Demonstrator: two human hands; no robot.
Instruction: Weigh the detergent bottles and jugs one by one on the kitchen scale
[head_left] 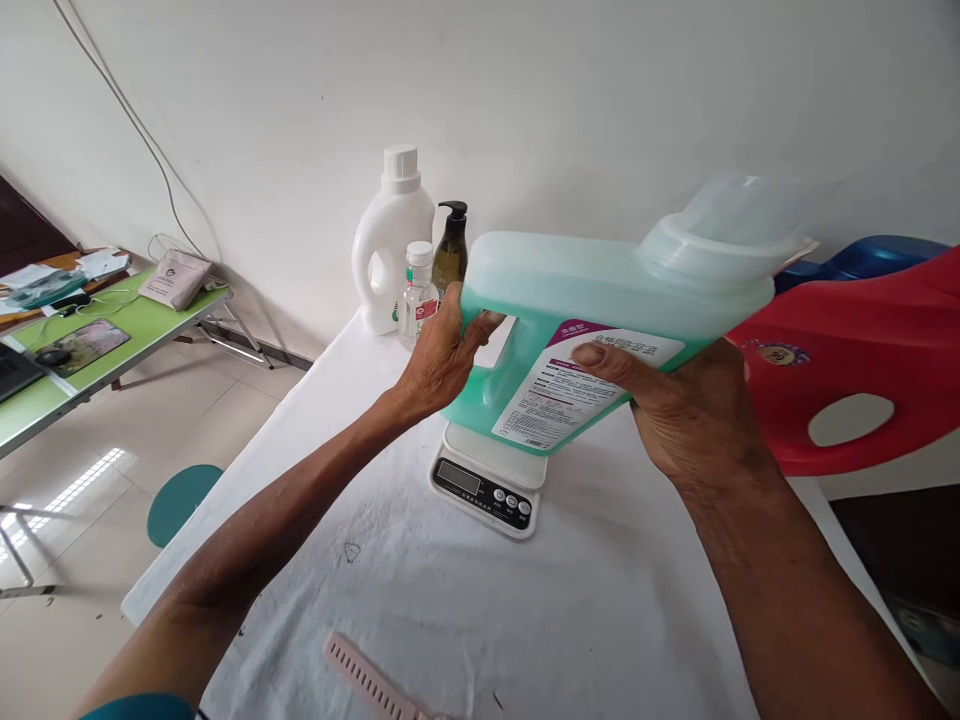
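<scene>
- Clearly, the big jug (600, 320) of green liquid hangs tipped on its side above the kitchen scale (487, 480), both hands sharing its weight.
- Left hand (442, 350) clasps the handle end for control.
- Right hand (675, 400) cradles the labelled underside, thumb pressed across the label.
- White bottle (390, 250), small clear bottle (417, 295) and pump bottle (451, 250) stand behind, near the wall.

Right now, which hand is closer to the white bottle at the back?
Left. The left hand grips the green jug at its handle end, just in front of the white bottle. The right hand holds the jug's label side, farther right.
</scene>
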